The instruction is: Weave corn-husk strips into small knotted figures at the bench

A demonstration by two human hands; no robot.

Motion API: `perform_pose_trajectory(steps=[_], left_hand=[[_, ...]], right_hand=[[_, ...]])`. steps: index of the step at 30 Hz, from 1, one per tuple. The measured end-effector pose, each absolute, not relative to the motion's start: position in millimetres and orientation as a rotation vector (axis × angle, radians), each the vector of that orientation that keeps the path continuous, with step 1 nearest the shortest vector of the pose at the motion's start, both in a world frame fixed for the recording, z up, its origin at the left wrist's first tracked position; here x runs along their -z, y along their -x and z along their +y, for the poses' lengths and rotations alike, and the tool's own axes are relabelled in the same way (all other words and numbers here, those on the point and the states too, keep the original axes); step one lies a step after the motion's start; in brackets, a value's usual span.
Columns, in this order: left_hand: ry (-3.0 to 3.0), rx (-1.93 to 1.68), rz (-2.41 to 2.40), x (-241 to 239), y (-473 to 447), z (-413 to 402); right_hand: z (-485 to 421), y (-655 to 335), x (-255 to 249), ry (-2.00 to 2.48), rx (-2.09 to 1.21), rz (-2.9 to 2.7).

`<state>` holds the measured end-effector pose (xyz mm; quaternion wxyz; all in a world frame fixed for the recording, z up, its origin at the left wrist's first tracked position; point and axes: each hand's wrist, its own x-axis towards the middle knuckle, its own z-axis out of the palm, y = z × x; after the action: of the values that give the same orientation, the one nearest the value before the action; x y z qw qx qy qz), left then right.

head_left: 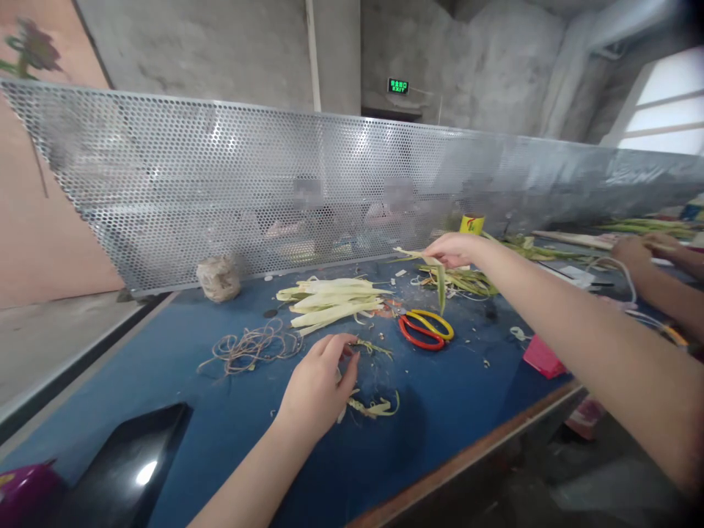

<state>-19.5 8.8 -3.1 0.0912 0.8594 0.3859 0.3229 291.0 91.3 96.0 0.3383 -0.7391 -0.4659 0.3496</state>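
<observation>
Blue tabletop [220, 433] before a perforated metal screen [181, 169]; both your hands among plant strips.
Reference point, the scissors [422, 345]: beyond them, your right hand [456, 249] grasps a pale leaf strip [441, 286], one end hanging toward their handles. Left of them and nearer you, your left hand [324, 370] curls beside a thin strand [377, 347]; I cannot tell whether that grip holds it. Pale husks [333, 302] lie left of the scissors, tangled string [253, 348] farther left, a braided piece [379, 409] nearer you.

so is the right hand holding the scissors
No, the right hand holds a leafy strip, while the scissors lie on the blue table.
</observation>
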Motion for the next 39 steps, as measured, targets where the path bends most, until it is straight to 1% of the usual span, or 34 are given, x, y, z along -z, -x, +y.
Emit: perform_pose_trajectory(steps=[4, 8, 13, 18, 27, 31, 34, 35, 36, 38, 39], left_hand=[[-2.378, -1.03, 1.179, 0, 20, 9], [-2.054, -1.132, 1.132, -1, 19, 12], [-1.641, -1.289, 1.01, -4, 20, 16], [-1.452, -1.319, 0.904, -8, 21, 16], [-1.238, -1.308, 0.825, -9, 19, 15], [-1.217, -1.347, 0.806, -11, 20, 17], [-1.197, -1.376, 0.825, -12, 22, 19], [-1.198, -1.381, 0.84, -12, 22, 19], [-1.206, -1.387, 0.855, -12, 23, 19], [-1.246, -1.396, 0.886, -13, 23, 19], [-1.27, -1.397, 0.9, -13, 24, 18]], right_hand=[[88, -250, -82, 1.621, -1.032, -1.248], [75, -211, -67, 1.376, -1.09, -1.314], [53, -171, -59, 1.2, -1.066, -1.405], [40, -151, -55, 1.016, -1.059, -1.413], [26, -125, -33, 0.864, -1.185, -1.169], [22, -121, -25, 0.855, -1.206, -1.194], [23, -135, -22, 1.044, -1.031, -1.436], [24, -142, -20, 1.174, -0.891, -1.554], [25, -151, -17, 1.324, -0.682, -1.648], [25, -171, -10, 1.702, -0.19, -1.88], [25, -181, -5, 1.802, -0.121, -1.899]])
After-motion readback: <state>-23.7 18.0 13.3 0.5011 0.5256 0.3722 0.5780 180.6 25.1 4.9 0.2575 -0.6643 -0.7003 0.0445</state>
